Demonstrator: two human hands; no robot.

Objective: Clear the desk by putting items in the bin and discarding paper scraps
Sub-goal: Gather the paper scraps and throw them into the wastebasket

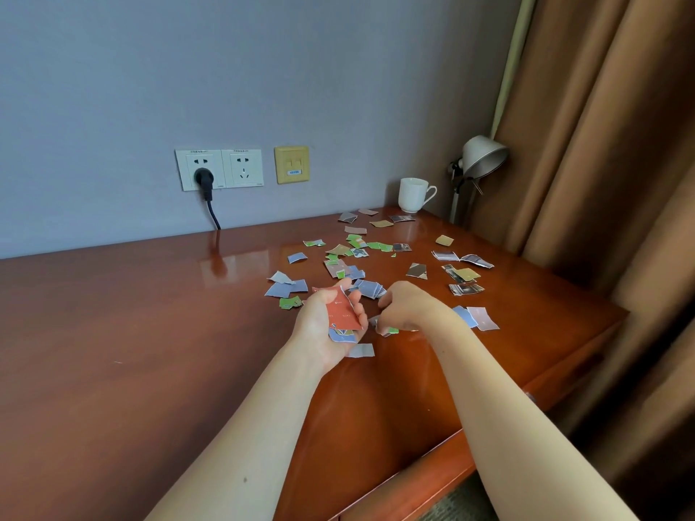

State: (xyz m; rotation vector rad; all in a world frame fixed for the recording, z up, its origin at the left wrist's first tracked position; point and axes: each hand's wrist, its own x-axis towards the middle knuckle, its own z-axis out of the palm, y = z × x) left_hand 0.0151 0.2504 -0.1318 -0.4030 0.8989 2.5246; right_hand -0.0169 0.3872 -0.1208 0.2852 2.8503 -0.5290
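Two bare forearms reach in from the near edge over the glossy reddish-brown counter [113,332]. The left hand [324,327] lies palm up just above the wood, fingers and thumb curled round a small stack [340,334] of torn paper with a red scrap [344,312] on top and blue pieces under it. A grey scrap [361,350] lies flat on the counter just near that hand. Just right of it the right hand [406,306] is turned knuckles up, fingers bent down, pinching a green scrap [388,330] at the counter's surface. Beyond and around both hands lie the loose scraps [357,253]: ragged bits in blue, green, tan, pink and dark photo print, spread over the right half of the counter, some overlapping, reaching almost to the far edge. A white mug [413,194] stands upright at the far right corner, handle to the right, with a silver lamp [483,156] beside it and a brown curtain [601,144] further right. On the far wall are two sockets [219,169], a black plug [204,178] in the left one.
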